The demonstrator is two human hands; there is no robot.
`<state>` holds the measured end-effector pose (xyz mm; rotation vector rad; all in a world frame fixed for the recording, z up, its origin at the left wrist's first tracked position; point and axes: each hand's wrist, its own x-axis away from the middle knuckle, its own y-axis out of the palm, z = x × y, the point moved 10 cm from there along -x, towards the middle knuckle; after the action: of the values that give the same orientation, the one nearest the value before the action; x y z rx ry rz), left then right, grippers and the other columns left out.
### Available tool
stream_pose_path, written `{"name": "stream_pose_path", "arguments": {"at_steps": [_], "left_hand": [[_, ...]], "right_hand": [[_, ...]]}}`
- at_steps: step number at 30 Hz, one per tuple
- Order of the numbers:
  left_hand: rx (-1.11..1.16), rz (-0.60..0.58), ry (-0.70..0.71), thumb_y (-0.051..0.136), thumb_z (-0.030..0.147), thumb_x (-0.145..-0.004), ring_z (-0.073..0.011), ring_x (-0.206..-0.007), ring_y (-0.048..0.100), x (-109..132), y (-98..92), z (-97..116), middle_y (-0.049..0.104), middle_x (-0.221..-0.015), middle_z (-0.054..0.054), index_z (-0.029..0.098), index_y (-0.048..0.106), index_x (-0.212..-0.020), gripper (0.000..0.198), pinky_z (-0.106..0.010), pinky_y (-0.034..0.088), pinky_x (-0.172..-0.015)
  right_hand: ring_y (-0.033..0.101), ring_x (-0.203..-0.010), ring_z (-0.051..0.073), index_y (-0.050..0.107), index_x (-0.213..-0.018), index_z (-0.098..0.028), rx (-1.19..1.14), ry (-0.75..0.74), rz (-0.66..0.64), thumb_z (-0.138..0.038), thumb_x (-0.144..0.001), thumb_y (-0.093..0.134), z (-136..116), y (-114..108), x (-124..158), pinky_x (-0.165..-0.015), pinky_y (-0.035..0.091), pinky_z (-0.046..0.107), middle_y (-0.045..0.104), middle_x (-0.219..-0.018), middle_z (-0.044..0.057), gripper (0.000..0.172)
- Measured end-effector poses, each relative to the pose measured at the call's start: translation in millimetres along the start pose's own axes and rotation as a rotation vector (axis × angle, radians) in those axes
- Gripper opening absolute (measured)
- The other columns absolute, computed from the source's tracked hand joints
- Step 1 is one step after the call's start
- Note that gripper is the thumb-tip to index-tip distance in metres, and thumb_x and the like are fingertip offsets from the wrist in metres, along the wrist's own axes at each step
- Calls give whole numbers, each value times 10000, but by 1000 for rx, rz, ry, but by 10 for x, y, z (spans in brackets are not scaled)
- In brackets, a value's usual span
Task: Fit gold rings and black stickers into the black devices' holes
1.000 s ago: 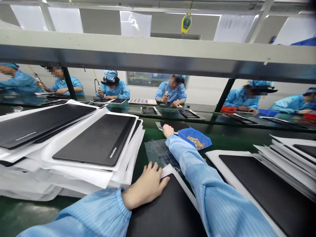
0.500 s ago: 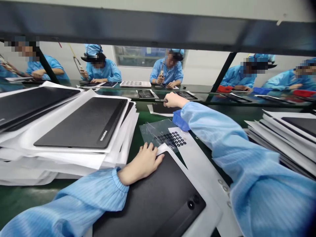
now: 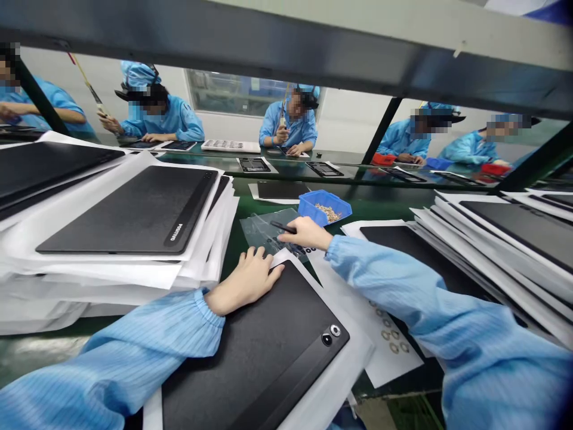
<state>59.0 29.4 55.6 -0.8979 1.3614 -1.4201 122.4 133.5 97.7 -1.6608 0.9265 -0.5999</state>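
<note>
My left hand lies with fingers spread on the upper left edge of a black tablet back cover, which rests on white paper. Two round camera rings show near the cover's right corner. Beyond it, my right hand is closed around a slim black stick-like tool whose tip points left. Below this hand are a clear plastic bag and a sheet with black rings, partly covered by the hand and sleeve.
On the left stands a stack of tablet covers between white sheets; another stack is at right. A blue bin holds small brass-coloured parts. Several co-workers in blue sit across the bench, under a grey overhead shelf.
My right hand has drawn back toward me with the tool, from the far cover to above the plastic bag. The blue bin now shows fully. My left hand stays on the cover.
</note>
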Motion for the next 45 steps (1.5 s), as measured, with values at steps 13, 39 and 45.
{"name": "stream_pose_path", "arguments": {"at_steps": [13,39,45], "left_hand": [[64,57,10,310,423,-958,-338,-1031,533,24,-61,21,587,-1075,-175,118,620,-1026,440,-492,392,-899],[884,137,-329,556,339,-914,-189,-927,611,-653,128,-866,600,-1103,-78,137,570,-1132,297,-377,531,-794],[951,122,-326,553,342,-916,-185,-907,613,-631,167,-855,606,-1079,-70,136,578,-1112,286,-366,533,-780]], "right_hand": [[630,-848,167,615,-1017,-125,-88,51,-168,-336,-907,564,254,446,-216,-748,539,347,640,-987,48,243],[625,-904,175,618,-1011,-130,-191,-153,262,-311,-911,560,-56,345,-85,-810,524,382,642,-1008,56,214],[628,-805,150,628,-898,-123,-190,-113,279,-325,-911,559,1,410,-90,-763,523,349,650,-874,28,214]]}}
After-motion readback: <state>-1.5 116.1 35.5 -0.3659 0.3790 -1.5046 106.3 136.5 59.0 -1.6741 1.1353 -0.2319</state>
